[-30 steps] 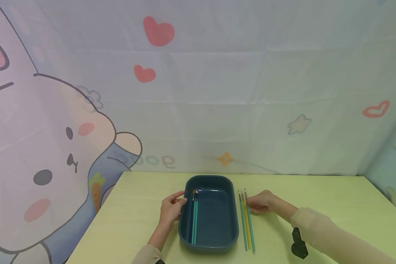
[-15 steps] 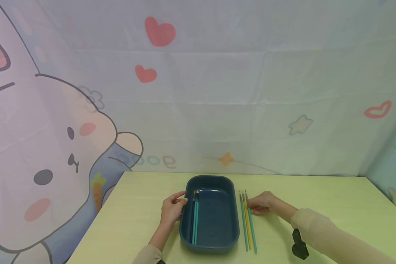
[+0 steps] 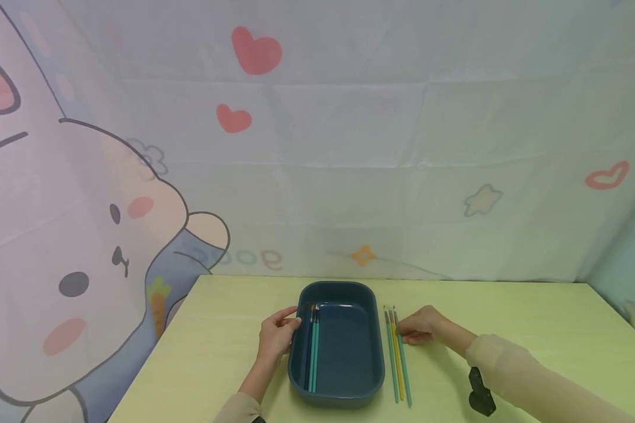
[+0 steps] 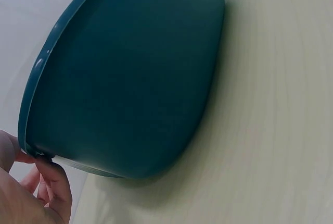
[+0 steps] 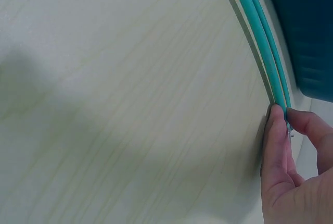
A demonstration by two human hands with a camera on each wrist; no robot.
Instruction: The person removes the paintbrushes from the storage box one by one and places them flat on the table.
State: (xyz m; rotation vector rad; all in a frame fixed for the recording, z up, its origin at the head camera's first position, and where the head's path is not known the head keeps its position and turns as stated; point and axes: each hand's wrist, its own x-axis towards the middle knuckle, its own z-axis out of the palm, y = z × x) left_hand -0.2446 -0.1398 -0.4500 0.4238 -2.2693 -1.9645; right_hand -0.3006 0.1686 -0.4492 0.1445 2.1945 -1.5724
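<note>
In the head view, a dark blue rectangular tray stands on the table. My left hand pinches its left rim, thumb on top; the left wrist view shows the fingers at the rim's underside. Inside, along the left wall, lie a few slim paintbrushes, teal and darker, bristles pointing away. Right of the tray lie a teal paintbrush, a yellow paintbrush and another teal paintbrush. My right hand pinches the rightmost teal one near its bristle end, between thumb and fingers.
A pale yellow-green table carries everything. Behind it hangs a printed cloth with hearts and a large cartoon rabbit. The tray's right wall is close beside the loose brushes.
</note>
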